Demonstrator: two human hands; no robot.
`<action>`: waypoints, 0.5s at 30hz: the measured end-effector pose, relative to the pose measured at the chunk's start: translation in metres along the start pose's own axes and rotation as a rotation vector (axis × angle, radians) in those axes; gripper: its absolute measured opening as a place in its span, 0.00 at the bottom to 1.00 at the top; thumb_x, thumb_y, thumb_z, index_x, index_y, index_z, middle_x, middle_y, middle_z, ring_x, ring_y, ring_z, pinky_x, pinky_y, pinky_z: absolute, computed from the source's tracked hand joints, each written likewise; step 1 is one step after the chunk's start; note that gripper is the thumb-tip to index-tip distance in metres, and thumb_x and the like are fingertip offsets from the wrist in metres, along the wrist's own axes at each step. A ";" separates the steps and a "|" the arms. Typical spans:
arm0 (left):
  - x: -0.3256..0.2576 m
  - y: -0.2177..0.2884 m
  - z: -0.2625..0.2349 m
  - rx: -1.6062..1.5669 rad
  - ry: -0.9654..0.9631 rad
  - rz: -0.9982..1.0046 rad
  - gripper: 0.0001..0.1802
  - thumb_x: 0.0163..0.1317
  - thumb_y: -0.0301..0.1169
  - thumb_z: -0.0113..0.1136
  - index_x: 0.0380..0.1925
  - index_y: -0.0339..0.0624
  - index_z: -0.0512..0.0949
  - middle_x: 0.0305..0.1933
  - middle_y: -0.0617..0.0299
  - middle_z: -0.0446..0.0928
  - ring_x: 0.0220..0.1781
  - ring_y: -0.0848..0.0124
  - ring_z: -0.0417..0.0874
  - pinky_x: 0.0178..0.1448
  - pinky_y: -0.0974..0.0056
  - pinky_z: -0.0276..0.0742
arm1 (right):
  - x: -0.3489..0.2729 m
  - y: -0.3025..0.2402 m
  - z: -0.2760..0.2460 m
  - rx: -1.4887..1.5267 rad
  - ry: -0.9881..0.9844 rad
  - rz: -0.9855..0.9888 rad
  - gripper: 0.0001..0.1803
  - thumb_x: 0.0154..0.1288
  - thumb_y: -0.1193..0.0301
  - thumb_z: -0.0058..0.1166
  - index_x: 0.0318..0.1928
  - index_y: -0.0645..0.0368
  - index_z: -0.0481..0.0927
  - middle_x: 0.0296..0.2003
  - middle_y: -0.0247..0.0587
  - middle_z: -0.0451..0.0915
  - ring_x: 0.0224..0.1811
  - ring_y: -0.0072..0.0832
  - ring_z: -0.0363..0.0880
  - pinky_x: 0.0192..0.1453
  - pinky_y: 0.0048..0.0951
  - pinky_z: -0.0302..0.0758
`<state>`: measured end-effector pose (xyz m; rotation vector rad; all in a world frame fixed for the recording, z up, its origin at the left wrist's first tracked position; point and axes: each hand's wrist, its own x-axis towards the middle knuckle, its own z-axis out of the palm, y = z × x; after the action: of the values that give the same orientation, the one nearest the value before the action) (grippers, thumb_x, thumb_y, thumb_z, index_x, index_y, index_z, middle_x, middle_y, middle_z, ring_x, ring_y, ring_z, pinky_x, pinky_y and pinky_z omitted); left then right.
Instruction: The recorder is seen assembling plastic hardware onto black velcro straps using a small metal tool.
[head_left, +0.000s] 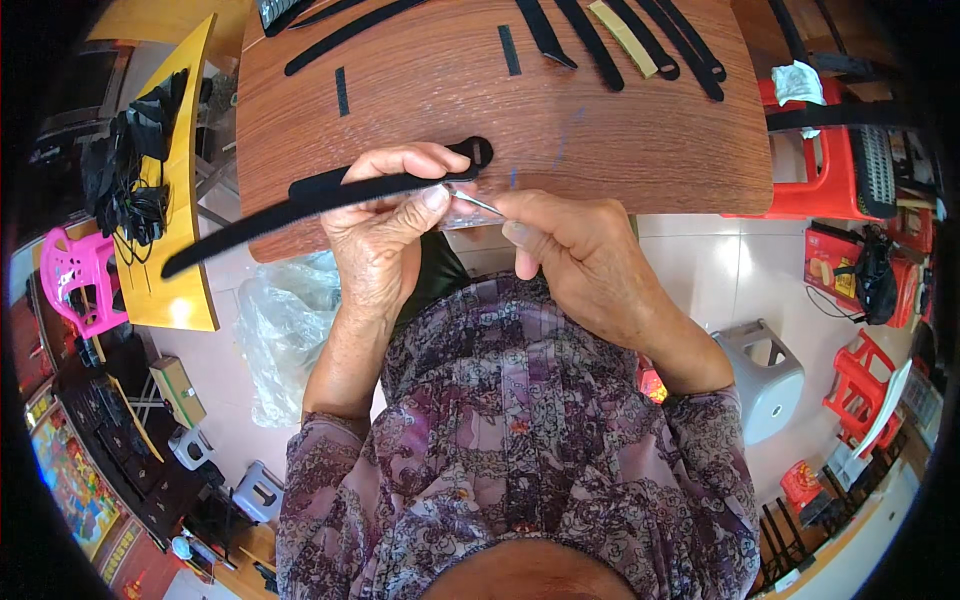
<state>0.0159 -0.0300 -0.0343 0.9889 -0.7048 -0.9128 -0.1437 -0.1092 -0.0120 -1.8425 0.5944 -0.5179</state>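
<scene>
My left hand (372,235) pinches a long black fabric strap (260,225) just off the near edge of the brown table (420,105). Behind its near length lies another black length, ending in a rounded tip with a slot (478,152); whether both are one folded strap, I cannot tell. Between the fingers of my right hand (590,255) is a thin pointed metal tool (478,204), its tip touching the strap area by my left thumb. The fingers hide most of that contact spot.
Several black straps (595,45) and a yellow strip (622,38) lie along the table's far side. Left stands a yellow board (185,300) bearing black bundles (140,170), near a pink stool (80,280). A clear plastic bag (285,330), grey stool (770,390) and red stool (835,165) surround me.
</scene>
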 end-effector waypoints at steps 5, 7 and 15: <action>0.001 0.002 -0.002 -0.179 0.007 -0.149 0.10 0.53 0.18 0.58 0.37 0.30 0.73 0.38 0.43 0.76 0.32 0.61 0.82 0.35 0.60 0.82 | -0.001 -0.005 -0.006 -0.062 0.055 -0.052 0.12 0.56 0.80 0.48 0.43 0.60 0.76 0.26 0.48 0.77 0.25 0.38 0.75 0.27 0.34 0.70; 0.000 0.003 0.001 -0.198 0.007 -0.161 0.10 0.54 0.18 0.57 0.37 0.29 0.73 0.38 0.43 0.76 0.32 0.61 0.82 0.34 0.59 0.81 | 0.000 -0.003 -0.009 -0.160 0.088 -0.079 0.14 0.59 0.81 0.49 0.47 0.63 0.76 0.28 0.43 0.78 0.22 0.25 0.74 0.26 0.24 0.70; 0.000 0.004 0.005 -0.216 0.031 -0.193 0.10 0.55 0.19 0.57 0.37 0.28 0.73 0.37 0.43 0.76 0.31 0.62 0.82 0.32 0.60 0.81 | 0.006 -0.001 -0.009 -0.593 0.246 -0.371 0.26 0.38 0.84 0.49 0.45 0.63 0.77 0.19 0.41 0.70 0.22 0.37 0.69 0.24 0.35 0.67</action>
<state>0.0128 -0.0316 -0.0288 0.8866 -0.4785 -1.1147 -0.1444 -0.1185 -0.0077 -2.4967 0.6134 -0.8939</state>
